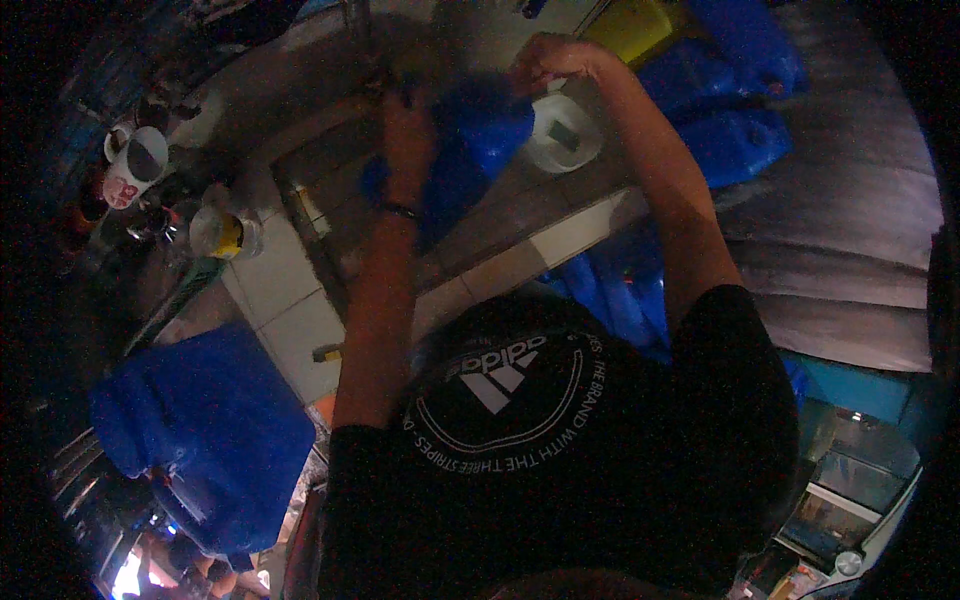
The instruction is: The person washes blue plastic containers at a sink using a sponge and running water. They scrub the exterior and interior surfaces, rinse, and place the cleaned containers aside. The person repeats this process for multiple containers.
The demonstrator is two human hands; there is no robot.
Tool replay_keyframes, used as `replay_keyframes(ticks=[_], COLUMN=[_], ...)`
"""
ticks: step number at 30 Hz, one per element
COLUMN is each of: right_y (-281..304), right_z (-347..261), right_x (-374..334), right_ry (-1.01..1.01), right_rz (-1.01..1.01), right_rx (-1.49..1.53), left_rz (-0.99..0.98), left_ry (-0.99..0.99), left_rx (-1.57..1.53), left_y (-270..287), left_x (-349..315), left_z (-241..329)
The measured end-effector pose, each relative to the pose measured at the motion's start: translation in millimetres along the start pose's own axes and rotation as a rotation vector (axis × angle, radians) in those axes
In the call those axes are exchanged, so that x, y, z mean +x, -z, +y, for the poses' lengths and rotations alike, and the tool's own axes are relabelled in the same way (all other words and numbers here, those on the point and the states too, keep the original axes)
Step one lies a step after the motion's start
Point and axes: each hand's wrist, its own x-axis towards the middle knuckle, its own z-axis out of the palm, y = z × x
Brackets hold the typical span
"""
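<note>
In dim light, a blue plastic jerrycan (490, 140) stands or leans in front of me, between my arms. My left hand (408, 130), with a dark band at the wrist, is at the can's left side; its fingers are dark and blurred. Just beyond the can's right side, my right hand (558, 62) is closed with the fingers curled in. What it holds, if anything, I cannot make out. Below that hand sits a round white tub (565, 135) with a grey-green rectangular patch in it.
More blue jerrycans lie at the right (740, 145), and a large one (210, 430) stands at the lower left. White buckets (140, 155) and a yellow-banded tub (220, 235) are on the left. A tiled ledge (560, 235) crosses before me. Grey corrugated sheeting (830, 250) covers the right.
</note>
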Motion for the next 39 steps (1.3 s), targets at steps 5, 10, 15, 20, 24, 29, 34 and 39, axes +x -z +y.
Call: replay_keyframes(ticks=[5, 10, 15, 20, 24, 29, 34, 39], right_y=[-1.1, 1.7, -17.3, -66.2, -82.3, -75.8, -47.5, 2.1], right_z=[-6.2, -8.9, 23.2, 91.8, 132.6, 131.6, 86.9, 28.1], right_x=[4.0, 2.9, 4.8, 49.0, 83.4, 71.7, 47.6, 30.5], right_ry=[-0.092, -0.088, -0.079, 0.065, 0.077, 0.027, -0.093, -0.029], right_rz=[0.100, 0.037, 0.046, 0.032, 0.132, 0.155, 0.096, 0.187], right_rx=[-0.080, 0.025, -0.155, -0.629, -0.653, -0.366, 0.058, 0.066], left_rz=[-0.175, -0.125, -0.013, -0.023, -0.061, -0.067, 0.061, -0.172], left_ry=[0.086, 0.128, 0.066, -0.032, -0.034, 0.020, -0.100, -0.050], left_rx=[0.037, -0.012, -0.023, 0.017, -0.037, -0.095, -0.097, -0.240], left_y=[-4.6, -1.4, -5.9, 3.4, 14.7, 9.7, 10.6, 14.7], left_x=[1.3, 1.0, 1.5, -1.4, -8.4, -10.6, -2.7, 15.1], left_z=[10.2, 11.8, 8.4, 12.4, 25.8, 34.9, 30.0, 57.9])
